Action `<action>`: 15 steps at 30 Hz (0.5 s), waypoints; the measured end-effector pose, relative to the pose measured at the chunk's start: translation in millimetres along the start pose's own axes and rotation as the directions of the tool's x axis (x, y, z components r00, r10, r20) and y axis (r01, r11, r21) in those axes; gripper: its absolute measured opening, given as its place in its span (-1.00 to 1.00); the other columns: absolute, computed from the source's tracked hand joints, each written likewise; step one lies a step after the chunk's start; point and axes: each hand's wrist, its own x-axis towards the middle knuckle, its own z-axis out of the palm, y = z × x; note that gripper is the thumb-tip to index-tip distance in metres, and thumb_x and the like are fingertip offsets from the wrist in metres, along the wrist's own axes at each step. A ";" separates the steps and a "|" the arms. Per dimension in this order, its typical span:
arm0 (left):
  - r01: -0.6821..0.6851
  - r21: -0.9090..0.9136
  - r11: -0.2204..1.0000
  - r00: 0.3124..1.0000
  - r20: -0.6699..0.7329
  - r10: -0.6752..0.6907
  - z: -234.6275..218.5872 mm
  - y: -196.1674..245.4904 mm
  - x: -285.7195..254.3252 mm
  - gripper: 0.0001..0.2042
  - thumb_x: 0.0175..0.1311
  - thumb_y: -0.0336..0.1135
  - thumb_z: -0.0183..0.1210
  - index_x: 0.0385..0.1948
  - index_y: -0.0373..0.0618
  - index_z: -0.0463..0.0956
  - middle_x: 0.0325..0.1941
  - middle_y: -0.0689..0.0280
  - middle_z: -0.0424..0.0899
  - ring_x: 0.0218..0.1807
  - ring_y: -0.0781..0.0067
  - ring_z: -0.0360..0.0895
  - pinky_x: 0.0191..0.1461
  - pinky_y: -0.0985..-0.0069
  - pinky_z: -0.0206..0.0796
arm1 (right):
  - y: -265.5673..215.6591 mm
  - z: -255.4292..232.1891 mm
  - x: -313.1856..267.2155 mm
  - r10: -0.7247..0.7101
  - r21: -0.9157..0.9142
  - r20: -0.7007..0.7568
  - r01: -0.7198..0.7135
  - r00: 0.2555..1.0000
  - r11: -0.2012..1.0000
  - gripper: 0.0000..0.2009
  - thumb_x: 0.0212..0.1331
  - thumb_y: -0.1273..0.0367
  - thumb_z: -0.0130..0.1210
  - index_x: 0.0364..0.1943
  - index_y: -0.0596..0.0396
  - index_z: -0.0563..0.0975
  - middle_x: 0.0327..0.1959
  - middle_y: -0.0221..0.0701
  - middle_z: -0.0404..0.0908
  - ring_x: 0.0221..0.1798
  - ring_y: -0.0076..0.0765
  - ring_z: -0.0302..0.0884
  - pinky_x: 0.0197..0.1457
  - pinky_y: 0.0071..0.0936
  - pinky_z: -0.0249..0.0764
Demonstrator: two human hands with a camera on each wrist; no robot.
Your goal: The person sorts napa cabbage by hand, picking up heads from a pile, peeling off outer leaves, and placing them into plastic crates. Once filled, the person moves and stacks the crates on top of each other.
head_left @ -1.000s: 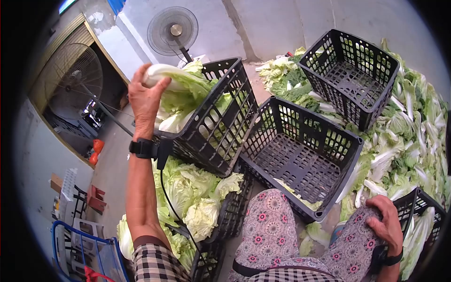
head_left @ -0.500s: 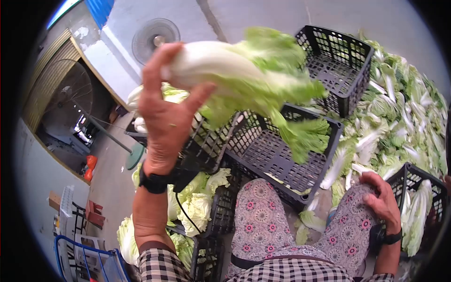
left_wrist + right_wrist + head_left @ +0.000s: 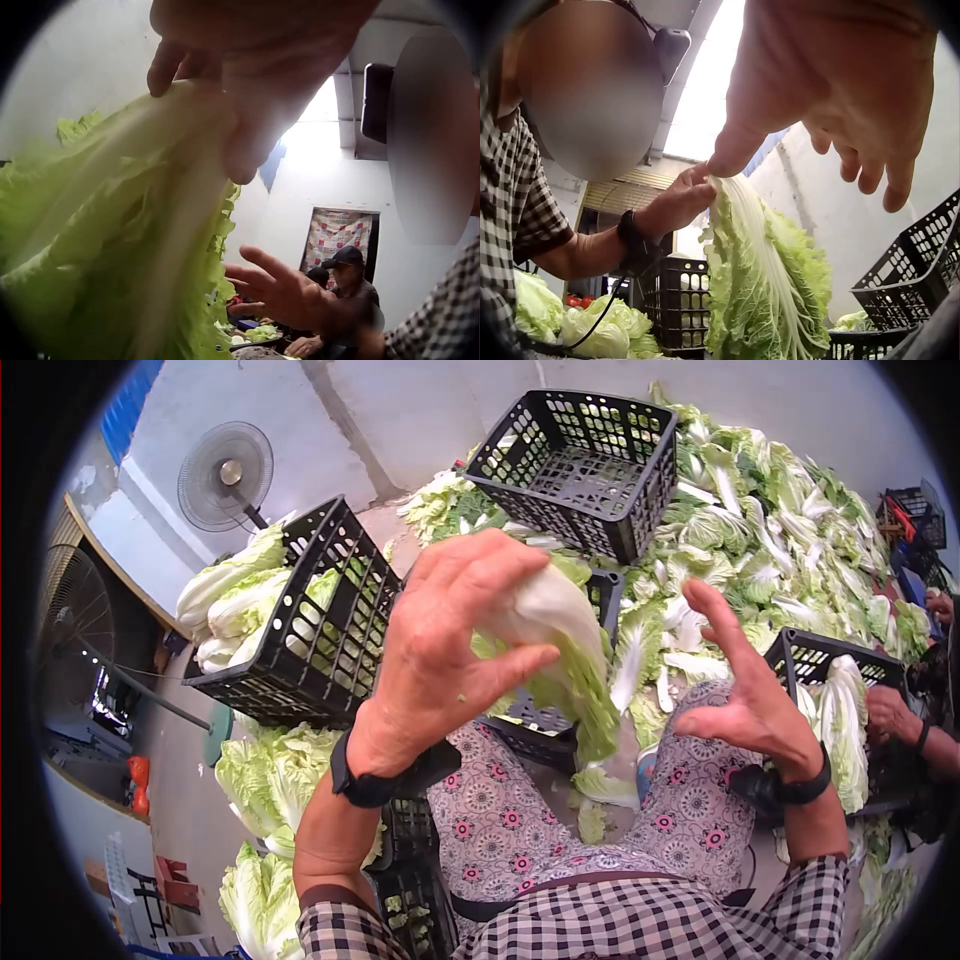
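Observation:
A cabbage [image 3: 565,630] with a white base and green leaves hangs from my left hand [image 3: 440,640], whose fingers and thumb grip its base end. The left wrist view shows the same cabbage [image 3: 127,210] below the left hand [image 3: 255,67], leaves downward. My right hand [image 3: 750,695] is raised above my right knee, thumb and fingers spread, holding nothing. In the right wrist view the right hand [image 3: 832,90] is spread above the cabbage [image 3: 757,277]; whether it touches cannot be told from there.
A filled crate [image 3: 320,630] stands at left, loose cabbages [image 3: 270,770] below it. Another crate [image 3: 590,465] stands at the back beside a leaf pile [image 3: 750,540]. At right, a person's hand [image 3: 890,715] is near a crate holding cabbage [image 3: 843,730]. A fan [image 3: 225,475] stands behind.
My left hand has carried the cabbage from the filled left crate toward the middle, in front of me. My right hand has lifted off my knee and spread. The head view has shifted right.

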 end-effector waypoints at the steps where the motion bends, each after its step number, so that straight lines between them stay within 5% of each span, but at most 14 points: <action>1: -0.009 -0.058 0.998 1.000 0.012 0.009 -0.8 8.2 1.4 -0.38 -0.35 -0.36 0.44 -0.05 -0.07 0.49 -0.05 0.18 0.54 0.04 0.11 0.45 0.12 0.27 0.30 | -2.0 4.9 5.8 -0.057 -0.074 -0.004 0.057 0.998 0.996 0.10 -0.29 0.01 0.38 0.36 0.15 -0.02 0.31 -0.11 0.17 0.39 -0.13 0.08 0.38 -0.20 0.08; 4: -0.057 -0.238 0.970 0.996 0.057 0.073 -1.9 26.3 0.9 -0.38 -0.30 -0.36 0.46 -0.03 -0.12 0.46 0.01 0.11 0.52 0.08 0.12 0.43 0.17 0.28 0.26 | -3.9 26.1 22.3 -0.244 -0.008 -0.013 0.244 0.970 0.970 0.11 -0.33 0.03 0.43 0.34 0.17 0.00 0.25 -0.11 0.25 0.33 -0.14 0.17 0.35 -0.25 0.13; 7: -0.039 -0.483 0.875 0.999 0.012 0.052 12.4 29.4 -6.2 -0.16 -0.30 -0.27 0.49 0.17 -0.14 0.24 0.17 0.03 0.35 0.24 0.08 0.28 0.23 0.21 0.20 | -21.0 48.3 23.8 -0.162 0.523 0.122 0.076 0.979 0.849 0.07 -0.34 0.12 0.47 0.31 0.19 0.05 0.19 -0.17 0.31 0.24 -0.21 0.28 0.31 -0.31 0.20; 8: -0.009 -0.563 0.827 0.999 -0.037 -0.014 19.6 27.9 -10.9 -0.08 -0.28 -0.22 0.49 0.24 -0.14 0.15 0.25 0.02 0.27 0.30 0.08 0.22 0.25 0.20 0.19 | -20.9 46.6 22.7 -0.137 0.514 0.125 0.054 0.983 0.856 0.02 -0.32 0.20 0.48 0.29 0.16 0.08 0.17 -0.24 0.34 0.19 -0.28 0.34 0.27 -0.35 0.26; 10: 0.191 -0.576 0.794 0.978 0.047 -0.202 23.5 21.8 -23.3 0.13 -0.27 -0.02 0.48 0.35 -0.14 -0.15 0.40 0.01 -0.01 0.42 0.08 0.00 0.31 0.17 0.09 | -24.9 43.2 20.9 -0.060 0.501 0.064 0.020 0.996 0.865 0.01 -0.31 0.22 0.47 0.29 0.16 0.09 0.17 -0.24 0.34 0.19 -0.30 0.34 0.27 -0.35 0.26; 11: 0.379 -0.719 0.583 0.904 0.152 -0.400 31.8 26.8 -31.0 0.15 -0.29 0.01 0.48 0.35 -0.17 -0.16 0.40 0.03 0.00 0.41 0.14 0.01 0.34 0.21 0.03 | -28.0 40.3 19.2 -0.015 0.492 0.029 -0.001 0.999 0.871 0.00 -0.30 0.22 0.47 0.29 0.16 0.09 0.16 -0.24 0.34 0.19 -0.31 0.34 0.27 -0.35 0.26; 13: 0.642 -0.720 0.263 0.745 0.506 -0.435 48.2 32.3 -52.7 0.11 -0.25 -0.04 0.48 0.34 -0.18 -0.13 0.38 0.07 0.05 0.39 0.24 0.05 0.36 0.28 0.02 | -36.5 41.9 21.0 0.002 0.500 0.017 -0.010 1.000 0.866 0.01 -0.27 0.22 0.44 0.30 0.17 0.04 0.16 -0.17 0.33 0.19 -0.20 0.34 0.27 -0.33 0.26; 15: 0.661 -0.704 0.259 0.714 0.483 -0.507 63.1 49.1 -74.9 -0.13 -0.15 -0.19 0.43 0.25 -0.22 0.13 0.22 0.12 0.33 0.24 0.31 0.30 0.27 0.37 0.19 | -31.4 48.3 20.6 -0.085 0.406 0.034 0.064 0.996 0.912 0.02 -0.27 0.21 0.44 0.31 0.19 0.02 0.17 -0.14 0.31 0.19 -0.13 0.34 0.28 -0.30 0.26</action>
